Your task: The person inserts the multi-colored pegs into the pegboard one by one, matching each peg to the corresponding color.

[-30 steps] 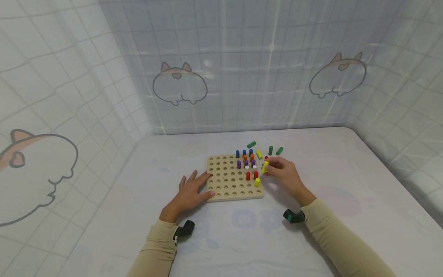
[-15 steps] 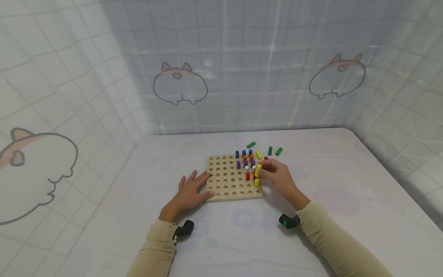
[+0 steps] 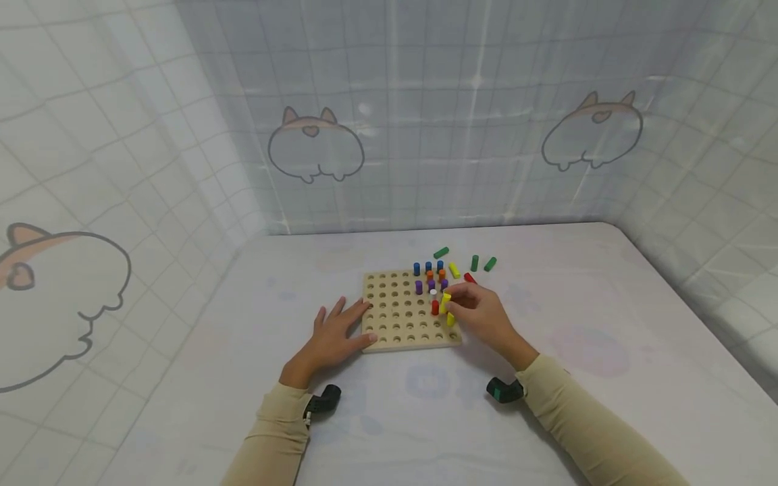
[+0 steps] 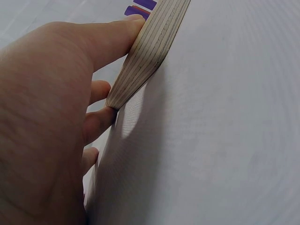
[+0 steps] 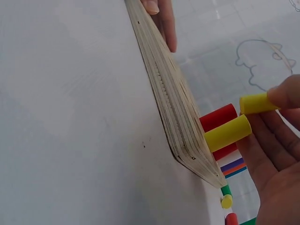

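Observation:
A wooden pegboard (image 3: pixel 389 322) lies flat on the table. My left hand (image 3: pixel 330 339) rests spread at its left side, the thumb (image 4: pixel 124 35) on its near left corner. Between thumb and fingers my right hand (image 3: pixel 484 316) pinches a yellow peg (image 5: pixel 255 103), held slightly tilted above the board's right part. Another yellow peg (image 5: pixel 227 133) stands in the board just below that hand. Close by, a red peg (image 3: pixel 435 308) and a white peg (image 3: pixel 433 295) stand upright. Purple pegs (image 3: pixel 419 288), orange pegs (image 3: pixel 442 275) and blue pegs (image 3: pixel 417 269) fill holes farther back. The right hand hides some pegs.
Loose green pegs (image 3: pixel 475 263) lie beyond the board's far right corner. A loose yellow peg (image 3: pixel 454 270) and a loose red peg (image 3: pixel 470 277) lie by its right edge. A patterned curtain (image 3: pixel 437 169) hangs behind the table.
My right hand has carried the yellow peg leftward from beside the board to above its right-hand rows. The loose red peg shows more fully now. My left hand has stayed put.

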The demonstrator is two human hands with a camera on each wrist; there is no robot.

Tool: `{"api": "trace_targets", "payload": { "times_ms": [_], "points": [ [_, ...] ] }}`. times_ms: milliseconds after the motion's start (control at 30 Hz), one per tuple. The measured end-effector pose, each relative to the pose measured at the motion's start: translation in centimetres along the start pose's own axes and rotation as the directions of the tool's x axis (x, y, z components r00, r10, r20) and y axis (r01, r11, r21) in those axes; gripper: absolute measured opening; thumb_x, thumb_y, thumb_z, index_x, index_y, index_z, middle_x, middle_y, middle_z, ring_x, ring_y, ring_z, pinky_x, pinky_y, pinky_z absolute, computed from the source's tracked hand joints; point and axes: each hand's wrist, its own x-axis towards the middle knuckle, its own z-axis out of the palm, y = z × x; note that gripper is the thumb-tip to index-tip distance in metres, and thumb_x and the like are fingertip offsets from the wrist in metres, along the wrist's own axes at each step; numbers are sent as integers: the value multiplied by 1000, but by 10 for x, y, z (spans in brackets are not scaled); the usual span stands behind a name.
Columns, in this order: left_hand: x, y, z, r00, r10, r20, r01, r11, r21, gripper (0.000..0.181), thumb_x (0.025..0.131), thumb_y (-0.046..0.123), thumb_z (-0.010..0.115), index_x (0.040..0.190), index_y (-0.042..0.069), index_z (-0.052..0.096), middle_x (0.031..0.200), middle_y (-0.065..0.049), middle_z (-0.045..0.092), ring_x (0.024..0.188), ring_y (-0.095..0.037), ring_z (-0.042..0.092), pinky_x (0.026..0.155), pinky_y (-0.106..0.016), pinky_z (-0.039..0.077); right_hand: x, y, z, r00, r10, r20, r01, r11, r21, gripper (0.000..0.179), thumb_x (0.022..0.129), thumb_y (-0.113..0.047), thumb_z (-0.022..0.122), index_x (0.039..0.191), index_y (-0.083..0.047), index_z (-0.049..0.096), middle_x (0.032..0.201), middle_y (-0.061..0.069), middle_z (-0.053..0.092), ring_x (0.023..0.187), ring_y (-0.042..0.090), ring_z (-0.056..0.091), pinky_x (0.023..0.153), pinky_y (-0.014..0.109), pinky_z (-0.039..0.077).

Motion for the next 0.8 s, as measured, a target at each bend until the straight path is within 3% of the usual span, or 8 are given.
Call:
{"api": "trace_targets", "payload": {
  "times_ms": [400,800],
  "points": [
    [-1,-2,3,1000,-13,0,13,1000,17,81,93,60,57,158,18,34,161,-3,32,152,-39,9,115,-65,-5,-4,9,6,992,-39,117,43,999,-32,25,94,-18,73,117,-10,73,113,2,72,95,19,68,84,28,57],
    [0,-4,4,1000,-8,1,8,1000,12,80,94,60,57,159,19,34,162,-2,31,152,-38,8,115,-65,-5,-5,9,9,992,-79,102,97,978,-186,25,91,-15,74,116,-10,73,115,0,71,97,16,68,87,33,57]
  ]
}}
